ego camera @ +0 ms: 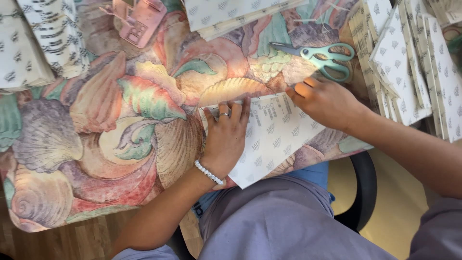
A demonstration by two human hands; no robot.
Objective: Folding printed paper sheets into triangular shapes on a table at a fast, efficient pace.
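The white patterned paper sheet (274, 139) lies flat at the table's near edge, likely light, thin and easily creased. The left hand (225, 137) presses it flat, fingers spread; the right hand (323, 100) pinches its two-o'clock corner. Teal scissors (320, 58) lie just beyond, toward one o'clock.

The person's left hand (225, 137) wears a thin silver ring on one finger, and a bracelet of small white beads circles that wrist. The right hand (326, 102) is bare of jewellery. Both forearms are uncovered. Loose grey-lilac trousers cover the lap.
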